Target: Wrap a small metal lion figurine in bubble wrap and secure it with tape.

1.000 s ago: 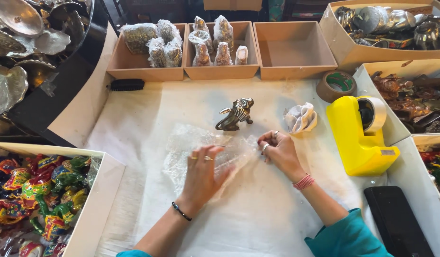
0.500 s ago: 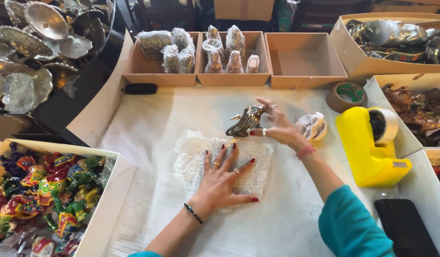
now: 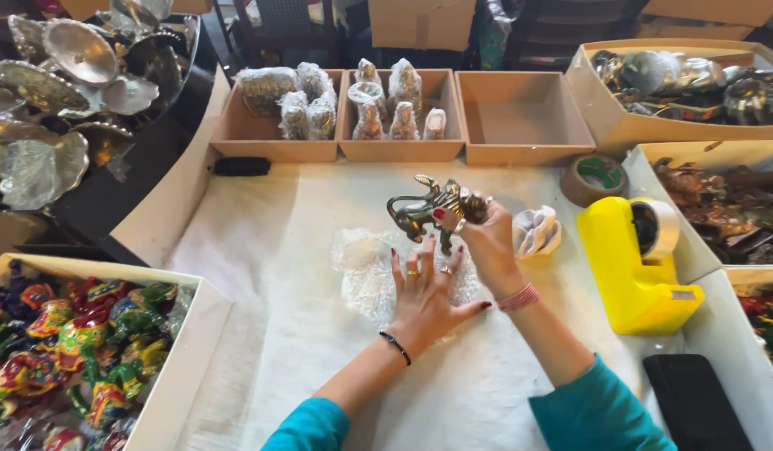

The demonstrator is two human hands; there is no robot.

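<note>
Above bubble wrap (image 3: 366,267), held figurine (image 3: 424,210)

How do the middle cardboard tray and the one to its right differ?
The middle cardboard tray holds several bubble-wrapped pieces standing upright; the right cardboard tray holds nothing. The right cardboard tray also looks slightly wider than the middle cardboard tray. Both are shallow brown open-topped boxes, side by side at the far edge of the white-covered table.

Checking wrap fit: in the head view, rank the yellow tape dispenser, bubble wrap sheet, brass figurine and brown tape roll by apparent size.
1-2. Bubble wrap sheet and yellow tape dispenser: alike; hand hides part of the sheet.
3. Brass figurine, raised nearer the camera.
4. Brown tape roll.
</note>
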